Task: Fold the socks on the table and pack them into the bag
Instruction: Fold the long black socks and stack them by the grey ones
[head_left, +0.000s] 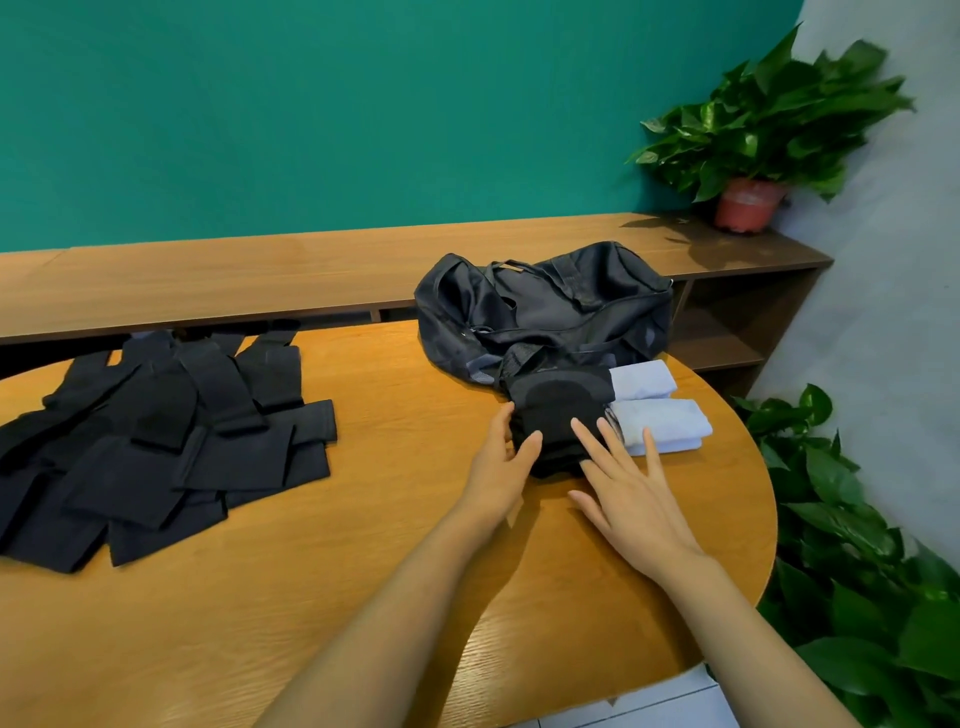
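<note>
**A:** Starting far to the left of the hands, why does that pile of dark socks (156, 441) lie loose on the table (363, 571)?

**B:** They look not yet folded, I'd judge. Lying well apart from the grip, they can't mix with the finished ones.

**A:** And the left hand (501, 462)?

**B:** It holds the near-left corner of the black bundle (558, 410) between thumb and fingers, likely so the fold can't spring open.

**A:** The right hand (631, 493)?

**B:** Flat, with the fingers straight and spread, pressing down on the bundle's right side. Its outer fingertips reach onto the pale blue folded socks (660, 415), which lie just right of the grip and touch the bundle.

**A:** Where's the bag (545, 306)?

**B:** Just beyond the hands, slumped against the bundle's far edge, so packing should be a short lift. Whether its mouth is open, I cannot tell.
</note>
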